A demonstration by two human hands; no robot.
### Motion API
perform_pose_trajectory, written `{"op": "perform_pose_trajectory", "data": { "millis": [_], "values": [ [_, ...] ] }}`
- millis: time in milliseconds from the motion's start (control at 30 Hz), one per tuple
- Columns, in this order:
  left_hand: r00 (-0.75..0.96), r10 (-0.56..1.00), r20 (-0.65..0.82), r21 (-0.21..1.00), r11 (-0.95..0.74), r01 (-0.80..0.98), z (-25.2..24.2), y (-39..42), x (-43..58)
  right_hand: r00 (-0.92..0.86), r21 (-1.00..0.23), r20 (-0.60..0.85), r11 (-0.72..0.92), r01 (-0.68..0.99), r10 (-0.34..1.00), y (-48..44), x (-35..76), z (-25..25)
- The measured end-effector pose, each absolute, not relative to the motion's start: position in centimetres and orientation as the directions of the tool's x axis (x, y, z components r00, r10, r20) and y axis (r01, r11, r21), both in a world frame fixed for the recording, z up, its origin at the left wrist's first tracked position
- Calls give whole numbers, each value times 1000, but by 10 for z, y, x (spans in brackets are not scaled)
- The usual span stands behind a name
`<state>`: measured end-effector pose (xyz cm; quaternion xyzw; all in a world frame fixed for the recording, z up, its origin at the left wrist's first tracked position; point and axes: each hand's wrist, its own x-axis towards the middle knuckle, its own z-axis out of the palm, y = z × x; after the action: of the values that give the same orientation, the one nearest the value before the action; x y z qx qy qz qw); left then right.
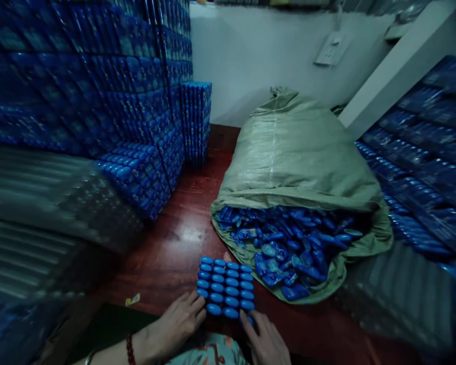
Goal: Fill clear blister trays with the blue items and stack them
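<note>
In the head view, a compact block of small blue bottles (231, 291) stands in rows on the floor, their rounded ends facing up. My left hand (184, 317) lies against the block's left front corner, fingers stretched out and fingertips touching the nearest bottles. At the right front corner, my right hand (266, 337) has its thumb and fingers closed around a blue bottle (250, 320), mostly hidden by the fingers. Just beyond the block lies a big green woven sack (296, 152), its mouth open toward me, with many loose blue bottles (289, 248) spilling to its edge.
Tall stacks of wrapped blue packs (137, 101) rise on the left, with clear ribbed packs (41, 203) in front. More blue packs (421, 152) are stacked on the right beside a white post (399, 61). A yellow scrap (133, 299) lies on the red-brown floor (182, 228).
</note>
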<state>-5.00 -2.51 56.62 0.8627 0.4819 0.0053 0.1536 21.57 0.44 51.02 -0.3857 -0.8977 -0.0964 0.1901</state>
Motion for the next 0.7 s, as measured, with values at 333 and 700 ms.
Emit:
{"op": "perform_pose_trajectory", "data": {
  "millis": [333,700],
  "values": [
    [594,801,-71,225,-567,792,572,-24,-55,-597,-217,435,722,657,674,3,211,527],
    [501,865,-12,421,-450,788,575,-12,-77,-613,-250,410,730,636,675,17,206,531]
  ]
}}
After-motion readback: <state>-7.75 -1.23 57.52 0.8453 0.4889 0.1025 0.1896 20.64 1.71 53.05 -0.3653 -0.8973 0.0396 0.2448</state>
